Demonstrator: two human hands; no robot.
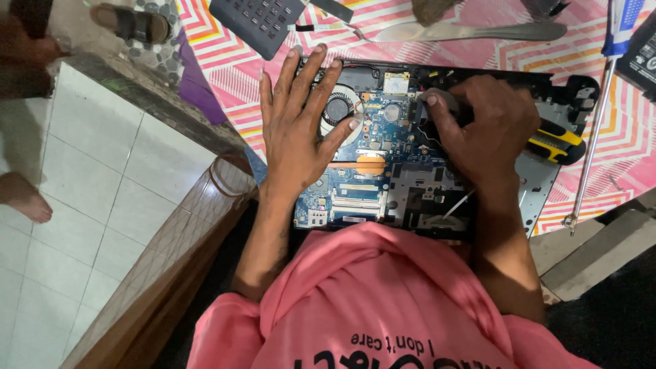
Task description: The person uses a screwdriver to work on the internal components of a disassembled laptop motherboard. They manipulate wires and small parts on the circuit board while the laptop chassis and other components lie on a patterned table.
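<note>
An opened laptop lies on the pink patterned cloth, its blue circuit board and round cooling fan bared. My left hand rests flat on the board's left side, fingers spread over the fan. My right hand is closed around a screwdriver with a yellow and black handle; its tip is hidden under my fingers near the board's upper middle.
A dark keyboard panel and a metal knife lie at the cloth's far side. A long metal rod with a blue handle runs down the right. White floor tiles, a sandal and another person's bare foot are left.
</note>
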